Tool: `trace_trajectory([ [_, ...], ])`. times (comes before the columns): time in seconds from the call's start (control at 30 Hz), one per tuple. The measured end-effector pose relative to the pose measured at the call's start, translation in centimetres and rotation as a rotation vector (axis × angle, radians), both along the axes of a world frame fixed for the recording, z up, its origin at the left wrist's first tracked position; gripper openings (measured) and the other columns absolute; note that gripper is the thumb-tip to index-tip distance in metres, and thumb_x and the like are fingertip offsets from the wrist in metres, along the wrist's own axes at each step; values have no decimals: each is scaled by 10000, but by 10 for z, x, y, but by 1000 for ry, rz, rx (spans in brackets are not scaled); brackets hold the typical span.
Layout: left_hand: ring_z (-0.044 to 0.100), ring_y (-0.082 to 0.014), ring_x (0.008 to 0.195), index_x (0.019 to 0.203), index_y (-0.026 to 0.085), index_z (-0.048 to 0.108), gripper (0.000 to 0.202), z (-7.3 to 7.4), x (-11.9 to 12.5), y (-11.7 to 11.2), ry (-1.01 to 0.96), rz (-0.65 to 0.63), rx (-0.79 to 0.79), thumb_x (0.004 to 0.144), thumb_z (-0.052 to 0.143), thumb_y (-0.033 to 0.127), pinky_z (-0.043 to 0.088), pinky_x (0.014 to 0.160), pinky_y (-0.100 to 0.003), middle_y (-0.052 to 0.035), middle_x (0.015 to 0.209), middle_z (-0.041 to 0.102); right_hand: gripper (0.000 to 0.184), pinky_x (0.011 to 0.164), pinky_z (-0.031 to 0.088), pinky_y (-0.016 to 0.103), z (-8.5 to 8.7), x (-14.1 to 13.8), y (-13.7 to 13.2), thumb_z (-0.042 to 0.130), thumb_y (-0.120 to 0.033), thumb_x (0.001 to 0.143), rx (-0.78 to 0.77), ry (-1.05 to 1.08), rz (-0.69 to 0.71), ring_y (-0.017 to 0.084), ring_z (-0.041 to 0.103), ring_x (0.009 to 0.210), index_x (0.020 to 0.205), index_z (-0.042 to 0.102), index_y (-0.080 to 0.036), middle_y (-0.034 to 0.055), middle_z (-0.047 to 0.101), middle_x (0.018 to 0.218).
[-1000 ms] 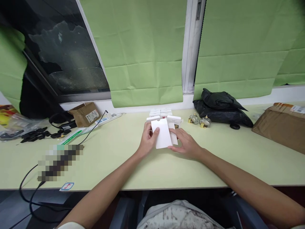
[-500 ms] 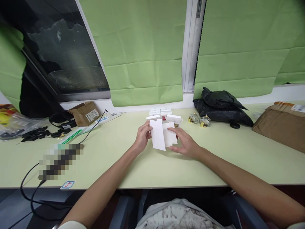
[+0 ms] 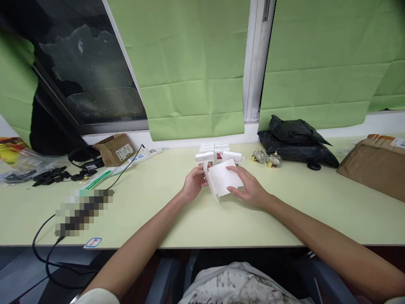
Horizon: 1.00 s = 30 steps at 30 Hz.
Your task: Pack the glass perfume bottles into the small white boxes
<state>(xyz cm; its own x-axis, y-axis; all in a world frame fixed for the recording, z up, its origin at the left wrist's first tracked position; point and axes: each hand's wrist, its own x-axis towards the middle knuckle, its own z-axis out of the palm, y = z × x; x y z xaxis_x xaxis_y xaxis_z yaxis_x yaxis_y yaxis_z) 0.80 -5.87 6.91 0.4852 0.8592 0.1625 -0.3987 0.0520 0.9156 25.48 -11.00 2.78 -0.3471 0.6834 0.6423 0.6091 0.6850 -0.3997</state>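
Both hands hold a flat white cardboard carton point(image 3: 224, 179) just above the pale green table point(image 3: 177, 215). My left hand point(image 3: 193, 185) pinches its left edge with curled fingers. On the right side, my right hand point(image 3: 249, 188) grips it with fingers on top and thumb beneath. The carton is partly opened, one panel facing up and a narrow side panel hanging toward me. Behind it stand several small white boxes point(image 3: 215, 154) in a cluster.
Two glass knobs with gold bases point(image 3: 266, 159) and a black plastic bag point(image 3: 294, 141) lie to the right. A brown parcel point(image 3: 373, 164) sits far right. At left are a small cardboard box point(image 3: 115, 148), black cables point(image 3: 50, 177) and a blurred object point(image 3: 82, 209).
The carton has turned from upright, its broad face toward me, to lying nearly flat with a panel spread open. My right hand moved up onto its right side.
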Motion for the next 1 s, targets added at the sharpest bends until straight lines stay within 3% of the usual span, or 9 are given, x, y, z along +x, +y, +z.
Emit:
trace_trajectory([
  [0.43,399,-138,663,753,176,578,132,0,1,0,16,10,-2,731,631,296,258,474,-234,-58,880,548,609,1080,528,522,-2,-1,1,567,-490,1028,17,5,-1,337,574,1346,1573,374,-300,128,574,1483],
  [0.7,351,-118,616,992,173,665,332,0,4,-2,90,34,-21,706,654,342,208,466,-222,-8,778,462,551,1059,531,519,-3,-1,2,544,-481,1042,14,24,-22,333,593,1314,1544,409,-297,127,595,1448],
  [1.0,364,-125,634,1029,172,663,371,-5,3,2,110,48,-26,707,658,357,216,467,-219,0,767,434,550,1064,526,511,-3,-2,3,546,-487,1040,7,18,-22,329,590,1321,1536,410,-291,123,590,1460],
])
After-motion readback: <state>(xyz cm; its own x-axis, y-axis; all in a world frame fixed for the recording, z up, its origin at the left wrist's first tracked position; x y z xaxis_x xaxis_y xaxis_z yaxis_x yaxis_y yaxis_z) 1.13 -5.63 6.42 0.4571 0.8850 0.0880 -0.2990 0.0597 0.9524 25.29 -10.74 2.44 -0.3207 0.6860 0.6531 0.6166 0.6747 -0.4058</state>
